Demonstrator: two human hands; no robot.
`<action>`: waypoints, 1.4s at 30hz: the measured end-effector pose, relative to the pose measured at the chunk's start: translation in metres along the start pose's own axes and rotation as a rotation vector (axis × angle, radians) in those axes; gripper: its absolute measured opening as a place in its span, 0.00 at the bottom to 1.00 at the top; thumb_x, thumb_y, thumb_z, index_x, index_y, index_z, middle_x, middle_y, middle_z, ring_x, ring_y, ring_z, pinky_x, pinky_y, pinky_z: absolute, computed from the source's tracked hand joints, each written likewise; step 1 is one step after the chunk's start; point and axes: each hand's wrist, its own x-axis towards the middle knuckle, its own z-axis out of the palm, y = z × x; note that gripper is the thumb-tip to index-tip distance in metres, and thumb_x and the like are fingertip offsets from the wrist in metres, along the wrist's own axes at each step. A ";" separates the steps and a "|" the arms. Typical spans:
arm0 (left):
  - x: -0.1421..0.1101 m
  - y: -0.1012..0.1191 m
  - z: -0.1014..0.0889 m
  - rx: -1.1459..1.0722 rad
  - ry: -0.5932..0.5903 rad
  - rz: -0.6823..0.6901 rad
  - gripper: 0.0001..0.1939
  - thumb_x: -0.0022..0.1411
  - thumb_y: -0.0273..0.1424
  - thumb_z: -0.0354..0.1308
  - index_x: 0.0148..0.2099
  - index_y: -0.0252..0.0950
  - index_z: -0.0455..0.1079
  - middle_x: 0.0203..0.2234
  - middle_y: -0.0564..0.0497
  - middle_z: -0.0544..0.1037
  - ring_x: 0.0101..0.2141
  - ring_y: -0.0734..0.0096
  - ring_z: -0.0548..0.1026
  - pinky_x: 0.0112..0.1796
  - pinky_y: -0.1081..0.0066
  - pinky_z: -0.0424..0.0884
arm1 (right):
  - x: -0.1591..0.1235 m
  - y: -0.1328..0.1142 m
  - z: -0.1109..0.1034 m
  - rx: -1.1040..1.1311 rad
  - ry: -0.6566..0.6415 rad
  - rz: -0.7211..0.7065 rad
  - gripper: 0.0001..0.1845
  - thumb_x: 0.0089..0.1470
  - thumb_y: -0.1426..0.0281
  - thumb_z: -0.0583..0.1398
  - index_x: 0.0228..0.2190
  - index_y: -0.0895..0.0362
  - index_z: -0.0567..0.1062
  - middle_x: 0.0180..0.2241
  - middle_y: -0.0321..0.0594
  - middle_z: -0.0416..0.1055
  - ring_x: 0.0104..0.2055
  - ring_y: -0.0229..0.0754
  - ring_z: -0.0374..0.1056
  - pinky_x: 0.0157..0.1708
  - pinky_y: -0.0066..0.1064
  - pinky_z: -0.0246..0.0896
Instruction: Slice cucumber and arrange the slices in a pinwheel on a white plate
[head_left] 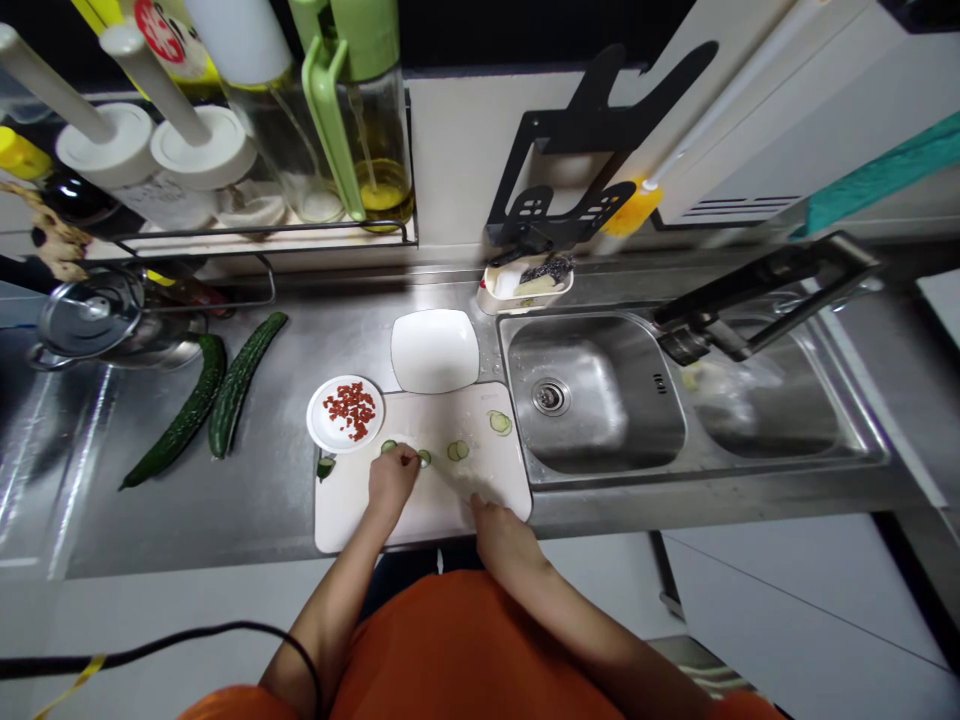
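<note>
On the white cutting board (352, 515), my left hand (391, 483) is closed in a pinch, its fingertips at a small cucumber slice (425, 459). Another slice (388, 446) lies just behind that hand. My right hand (504, 535) is closed at the board's front right; what its fingers hold, if anything, is hard to make out. Between and beyond the hands lie a pair of overlapping slices (457, 451) and a small stack of slices (499, 423). A dark green cucumber end (325, 467) rests at the board's left edge.
A round white plate (317, 425) with chopped red bits overlaps the board's back left corner. Behind the board stands a white dish (435, 350). Two whole cucumbers (244, 385) lie left, near a steel pot (94, 320). The sink (600, 390) and black faucet (757, 300) are right.
</note>
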 end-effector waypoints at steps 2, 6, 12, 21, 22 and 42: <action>0.000 0.000 -0.001 -0.007 -0.001 -0.004 0.08 0.56 0.31 0.54 0.30 0.39 0.74 0.24 0.54 0.76 0.27 0.75 0.72 0.31 0.76 0.60 | 0.000 -0.001 -0.001 -0.001 0.002 0.008 0.23 0.54 0.84 0.43 0.45 0.61 0.68 0.40 0.50 0.75 0.42 0.48 0.73 0.33 0.31 0.63; 0.001 0.000 -0.001 -0.015 -0.010 -0.014 0.07 0.56 0.30 0.55 0.30 0.39 0.74 0.25 0.54 0.77 0.28 0.74 0.73 0.32 0.76 0.61 | -0.001 -0.004 -0.004 -0.002 -0.006 0.009 0.23 0.54 0.84 0.43 0.45 0.61 0.68 0.40 0.50 0.75 0.42 0.48 0.72 0.33 0.30 0.63; 0.003 -0.001 0.001 -0.008 -0.012 -0.010 0.07 0.56 0.31 0.54 0.30 0.39 0.74 0.24 0.54 0.76 0.28 0.74 0.73 0.32 0.75 0.61 | -0.002 -0.009 -0.008 -0.015 -0.017 0.026 0.23 0.54 0.84 0.43 0.46 0.61 0.69 0.40 0.51 0.74 0.42 0.49 0.72 0.35 0.32 0.65; 0.003 -0.001 0.000 -0.006 -0.021 -0.008 0.07 0.56 0.31 0.55 0.29 0.39 0.74 0.24 0.54 0.76 0.28 0.74 0.73 0.32 0.76 0.61 | -0.006 -0.008 -0.008 -0.001 -0.045 0.047 0.25 0.54 0.84 0.42 0.48 0.62 0.68 0.43 0.53 0.74 0.44 0.50 0.72 0.37 0.35 0.66; 0.003 0.000 0.000 -0.009 -0.021 -0.006 0.07 0.56 0.32 0.55 0.29 0.39 0.74 0.24 0.54 0.76 0.28 0.74 0.73 0.32 0.76 0.62 | -0.007 -0.006 -0.007 0.002 -0.048 0.048 0.25 0.54 0.84 0.42 0.48 0.62 0.69 0.43 0.53 0.74 0.44 0.50 0.72 0.37 0.35 0.66; -0.006 -0.026 -0.028 -0.024 0.248 -0.045 0.12 0.58 0.36 0.50 0.33 0.39 0.74 0.24 0.53 0.77 0.26 0.73 0.71 0.32 0.75 0.62 | -0.009 0.022 0.008 0.028 -0.075 0.073 0.26 0.54 0.84 0.42 0.49 0.60 0.68 0.38 0.49 0.75 0.43 0.47 0.72 0.36 0.33 0.63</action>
